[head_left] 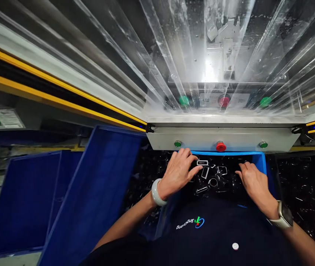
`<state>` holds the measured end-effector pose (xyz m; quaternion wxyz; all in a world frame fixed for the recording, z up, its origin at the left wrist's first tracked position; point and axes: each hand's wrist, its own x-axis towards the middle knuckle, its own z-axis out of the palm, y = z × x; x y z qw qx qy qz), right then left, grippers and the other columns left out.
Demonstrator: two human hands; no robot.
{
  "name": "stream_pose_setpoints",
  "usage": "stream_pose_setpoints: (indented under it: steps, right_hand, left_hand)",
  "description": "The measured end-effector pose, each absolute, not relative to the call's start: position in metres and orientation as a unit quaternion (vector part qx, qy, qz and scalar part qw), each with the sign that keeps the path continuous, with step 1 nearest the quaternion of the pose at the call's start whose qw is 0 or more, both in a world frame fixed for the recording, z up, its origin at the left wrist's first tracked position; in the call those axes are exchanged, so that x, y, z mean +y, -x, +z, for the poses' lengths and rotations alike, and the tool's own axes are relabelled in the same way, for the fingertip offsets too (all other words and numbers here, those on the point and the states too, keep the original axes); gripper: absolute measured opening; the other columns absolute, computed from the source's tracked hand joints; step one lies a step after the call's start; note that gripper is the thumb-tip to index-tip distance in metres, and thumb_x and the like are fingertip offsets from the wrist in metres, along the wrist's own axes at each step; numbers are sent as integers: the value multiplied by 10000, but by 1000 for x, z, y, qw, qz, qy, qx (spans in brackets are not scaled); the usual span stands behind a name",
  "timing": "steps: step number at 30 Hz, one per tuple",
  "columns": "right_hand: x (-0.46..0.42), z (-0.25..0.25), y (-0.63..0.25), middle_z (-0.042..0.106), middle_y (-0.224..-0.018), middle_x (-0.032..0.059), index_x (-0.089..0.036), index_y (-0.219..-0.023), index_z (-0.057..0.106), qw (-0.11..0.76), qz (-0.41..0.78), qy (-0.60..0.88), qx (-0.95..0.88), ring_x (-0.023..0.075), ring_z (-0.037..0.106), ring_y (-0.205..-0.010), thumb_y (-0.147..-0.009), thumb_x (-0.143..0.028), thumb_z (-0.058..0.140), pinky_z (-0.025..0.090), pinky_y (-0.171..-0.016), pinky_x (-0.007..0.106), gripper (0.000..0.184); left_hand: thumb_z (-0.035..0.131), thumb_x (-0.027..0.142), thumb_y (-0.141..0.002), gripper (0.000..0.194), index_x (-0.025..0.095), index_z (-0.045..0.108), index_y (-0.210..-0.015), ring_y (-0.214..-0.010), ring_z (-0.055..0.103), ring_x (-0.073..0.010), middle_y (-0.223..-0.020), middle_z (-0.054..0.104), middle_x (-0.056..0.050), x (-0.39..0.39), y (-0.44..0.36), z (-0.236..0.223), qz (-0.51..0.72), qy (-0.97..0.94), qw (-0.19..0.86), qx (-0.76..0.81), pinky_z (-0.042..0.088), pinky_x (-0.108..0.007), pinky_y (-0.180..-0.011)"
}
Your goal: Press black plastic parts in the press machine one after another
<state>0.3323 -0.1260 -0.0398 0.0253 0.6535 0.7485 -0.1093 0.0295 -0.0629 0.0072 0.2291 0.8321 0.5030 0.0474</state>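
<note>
A blue bin [260,159] in front of me holds several small dark metal parts [214,177], rings and rectangular frames. My left hand [180,170] rests palm down in the bin's left side, fingers curled, with a white-edged rectangular part [202,162] at its fingertips. My right hand [253,179] lies palm down over the parts on the right, fingers bent among them. Whether either hand grips a part is hidden. A pale bangle sits on my left wrist and a watch [284,216] on my right.
A machine panel [237,137] with two green buttons and a red button [221,146] stands just beyond the bin, under a clear guard. Empty blue bins [91,199] sit at the left. More dark parts [312,195] lie at the right.
</note>
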Motion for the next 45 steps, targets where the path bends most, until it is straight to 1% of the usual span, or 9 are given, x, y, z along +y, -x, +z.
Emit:
stream_pose_setpoints:
  steps: [10, 14, 18, 25, 31, 33, 37, 42, 45]
  right_hand:
    - [-128, -60, -335, 702, -959, 140, -191, -1029, 616, 32, -157, -649, 743, 269, 664, -882, -1049, -217, 451, 495, -705, 362, 168]
    - [-128, -49, -327, 699, -994, 113, -204, -1022, 615, 29, -186, -665, 723, 269, 657, -935, -1008, -216, 578, 500, -773, 364, 41]
    - [-123, -29, -327, 680, -1025, 86, -208, -1002, 592, 9, -212, -680, 702, 246, 630, -961, -995, -268, 651, 493, -801, 347, 84]
    - [-108, 0, -338, 641, -981, 19, -206, -928, 603, -161, -348, -641, 666, 136, 603, -822, -986, -399, 698, 497, -738, 250, 223]
    - [-93, 34, -331, 685, -977, 6, -273, -1144, 697, -329, -420, -645, 547, 150, 640, -851, -962, -433, 714, 510, -778, 285, 244]
    - [-87, 47, -319, 688, -949, 6, -260, -1062, 706, -361, -457, -634, 508, 147, 644, -809, -902, -478, 772, 516, -735, 283, 278]
    - [-74, 61, -289, 682, -886, 13, -235, -908, 724, -374, -504, -596, 501, 150, 634, -780, -837, -517, 816, 505, -681, 280, 305]
    - [-57, 57, -274, 687, -856, 5, -230, -938, 717, -335, -500, -604, 523, 146, 630, -780, -860, -473, 794, 515, -685, 278, 266]
    - [-49, 54, -276, 689, -844, 1, -221, -889, 663, -351, -467, -624, 519, 151, 648, -790, -817, -461, 832, 537, -684, 274, 302]
  left_hand:
    - [624, 120, -884, 120, 207, 576, -952, -1064, 563, -262, -1133, 643, -65, -69, -42, 9, 96, -786, 349, 502, 388, -416, -892]
    - [617, 137, -911, 150, 227, 508, -962, -1278, 572, -287, -1360, 641, -86, -80, -41, 16, 181, -739, 444, 473, 406, -477, -1027]
    - [595, 203, -983, 172, 248, 429, -966, -1236, 651, -236, -1317, 660, -85, -86, -43, 13, 297, -657, 527, 450, 504, -408, -1001]
    - [825, 286, -884, 399, 244, 550, -1171, -1013, 649, -184, -1090, 612, -36, -79, -58, 4, 417, -689, 383, 452, 553, -310, -919]
    - [822, 413, -892, 487, 242, 521, -1235, -955, 660, -180, -1083, 632, -40, -70, -72, 11, 421, -736, 333, 412, 571, -302, -831]
    - [815, 413, -899, 520, 250, 494, -1275, -965, 671, -185, -1093, 637, -41, -67, -78, 10, 435, -734, 325, 409, 579, -313, -841]
    - [780, 334, -936, 526, 268, 441, -1334, -995, 661, -200, -1138, 626, -60, -63, -90, 8, 443, -736, 325, 395, 587, -342, -854]
    - [604, 26, -913, 616, 261, 359, -1427, -1123, 573, -254, -1234, 565, -113, -53, -97, 12, 391, -781, 316, 371, 565, -436, -938]
    - [592, 44, -872, 668, 239, 337, -1458, -1176, 528, -276, -1285, 520, -134, -45, -98, 20, 377, -782, 353, 350, 543, -472, -991]
